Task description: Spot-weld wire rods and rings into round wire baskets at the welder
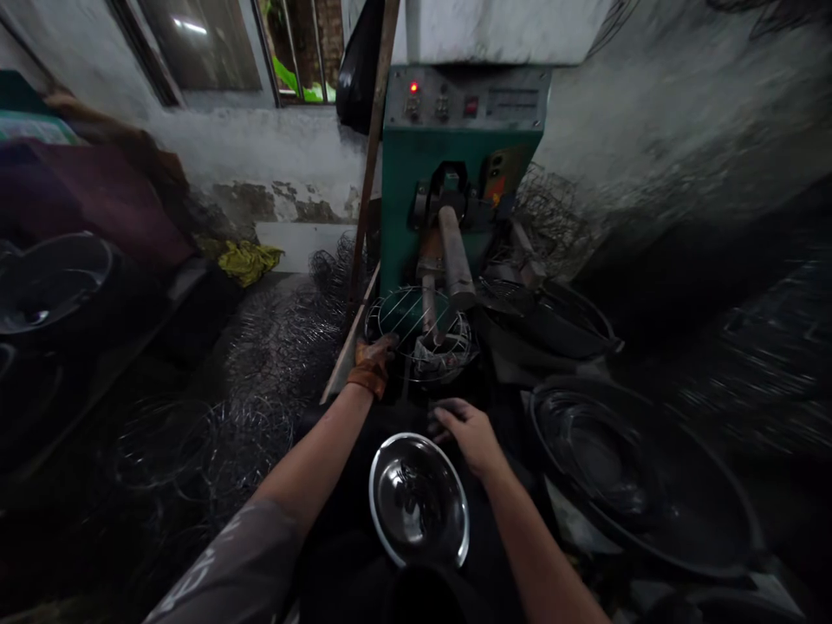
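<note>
My left hand [373, 364], in an orange-brown glove, grips the near left rim of a round wire rack [401, 314]. The rack has parallel bars across its ring and sits around the lower electrode arm [430, 303] of a green welding machine [406, 191]. The thick upper arm [457, 260] of the machine juts out to its right. My right hand [466, 431] hovers just above a shiny metal bowl [393, 494], apart from the rack. Its fingers are curled together and darkened; whatever they hold, if anything, cannot be made out. The bowl lies in front of my body.
Heaps of wire rings [273, 347] lie on the floor to the left. Dark wide basins [708, 511] stand on the right, one holding coiled wire. A wooden post [372, 165] leans beside the machine. A yellow cloth [249, 262] lies by the wall.
</note>
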A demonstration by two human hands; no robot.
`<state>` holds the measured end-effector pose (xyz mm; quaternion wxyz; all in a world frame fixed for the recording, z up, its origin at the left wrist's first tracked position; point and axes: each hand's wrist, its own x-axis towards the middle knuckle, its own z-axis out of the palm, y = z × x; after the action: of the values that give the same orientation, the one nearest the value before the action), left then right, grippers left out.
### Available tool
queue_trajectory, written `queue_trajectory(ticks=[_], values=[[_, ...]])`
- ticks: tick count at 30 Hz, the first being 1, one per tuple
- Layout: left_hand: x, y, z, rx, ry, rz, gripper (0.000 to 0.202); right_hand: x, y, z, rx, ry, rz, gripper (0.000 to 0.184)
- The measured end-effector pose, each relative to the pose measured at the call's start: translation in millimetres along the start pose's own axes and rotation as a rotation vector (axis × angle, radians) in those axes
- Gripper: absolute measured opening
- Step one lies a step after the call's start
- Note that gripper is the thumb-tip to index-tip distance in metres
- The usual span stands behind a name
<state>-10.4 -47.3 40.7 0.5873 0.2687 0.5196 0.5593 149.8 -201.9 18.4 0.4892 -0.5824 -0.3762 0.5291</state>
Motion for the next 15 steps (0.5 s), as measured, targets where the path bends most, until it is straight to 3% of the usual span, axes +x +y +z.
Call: queue_trajectory(ticks=[3, 5, 9, 15], values=[[-7, -6, 0.0, -0.034, 0.050, -0.026, 0.055, 14, -29, 5, 0.134, 0.095, -0.049, 0.049], [-9, -11, -0.5, -0.039, 0.075, -0.048, 0.056, 22, -34, 10, 0.193, 0.161, -0.061, 0.051], [-12, -20, -1.4, -0.041, 0.081, -0.017, 0.057, 36, -24, 20, 0.222, 0.253, -0.095, 0.055], [-13, -28, 0.2, -0.062, 0.060, -0.011, 0.056, 47, -7, 23, 0.055, 0.345, -0.134, 0.053]])
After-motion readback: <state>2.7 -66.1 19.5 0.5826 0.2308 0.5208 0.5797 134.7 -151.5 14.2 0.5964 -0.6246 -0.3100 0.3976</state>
